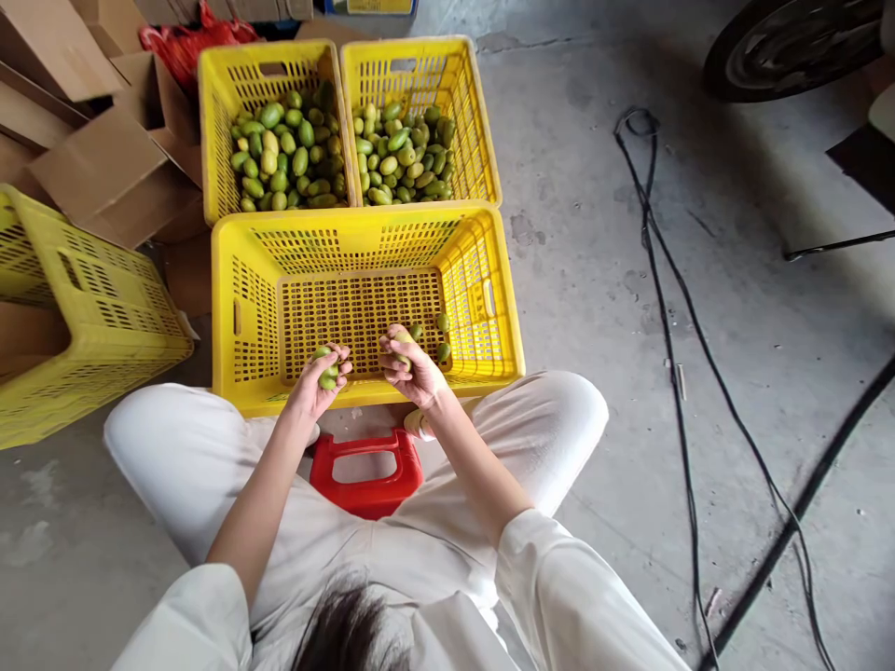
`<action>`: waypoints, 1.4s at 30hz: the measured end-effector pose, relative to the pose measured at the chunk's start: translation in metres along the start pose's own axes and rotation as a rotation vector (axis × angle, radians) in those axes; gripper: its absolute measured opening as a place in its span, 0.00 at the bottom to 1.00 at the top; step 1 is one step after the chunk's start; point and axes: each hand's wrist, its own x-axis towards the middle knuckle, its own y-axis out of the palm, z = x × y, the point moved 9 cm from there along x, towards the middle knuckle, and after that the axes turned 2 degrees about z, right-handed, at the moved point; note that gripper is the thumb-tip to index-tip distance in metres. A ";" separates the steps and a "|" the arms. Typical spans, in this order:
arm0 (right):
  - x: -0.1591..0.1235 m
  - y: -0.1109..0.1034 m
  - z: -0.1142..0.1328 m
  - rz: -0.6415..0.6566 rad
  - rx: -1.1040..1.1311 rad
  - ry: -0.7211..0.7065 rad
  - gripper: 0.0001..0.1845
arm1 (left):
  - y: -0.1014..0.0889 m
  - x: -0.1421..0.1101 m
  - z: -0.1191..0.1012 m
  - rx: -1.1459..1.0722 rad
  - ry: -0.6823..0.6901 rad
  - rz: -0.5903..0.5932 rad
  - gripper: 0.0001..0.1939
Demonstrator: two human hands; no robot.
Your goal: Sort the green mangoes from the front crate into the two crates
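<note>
My left hand [323, 377] is closed around small green oval fruits [328, 377]; at least two show between the fingers. To its right, my right hand [414, 371] is closed on a yellowish-green oval fruit [404, 341], partly covered by the fingers. Both hands are held apart over the near side of a yellow plastic crate [364, 217] in front of me. A few loose green fruits [443, 351] lie at the right side of this crate's slotted floor. Behind it stand a left yellow crate [216, 140] and a right yellow crate [482, 140], each holding many similar fruits.
Cardboard boxes [104, 172] and a red plastic bag [185, 51] pile up at the back left. Another yellow crate [104, 326] stands tilted at left. A red stool [370, 499] is beneath me. Black cables [661, 308] cross the concrete floor near a wheel [769, 56].
</note>
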 end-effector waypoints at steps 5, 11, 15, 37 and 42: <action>0.007 -0.016 -0.015 -0.076 -0.042 0.109 0.15 | -0.002 0.004 0.007 0.014 -0.040 -0.030 0.11; 0.006 -0.006 0.004 -0.045 0.077 -0.015 0.15 | -0.008 0.002 -0.003 -0.187 0.040 -0.126 0.06; 0.002 -0.005 0.013 -0.039 0.148 -0.081 0.13 | -0.001 0.000 -0.008 -0.190 0.063 -0.065 0.03; 0.003 -0.006 0.008 -0.050 0.154 -0.090 0.13 | -0.001 -0.003 -0.004 -0.268 0.057 -0.005 0.01; 0.006 -0.014 -0.005 -0.107 0.174 -0.008 0.08 | 0.000 0.005 0.012 -0.205 -0.066 0.027 0.11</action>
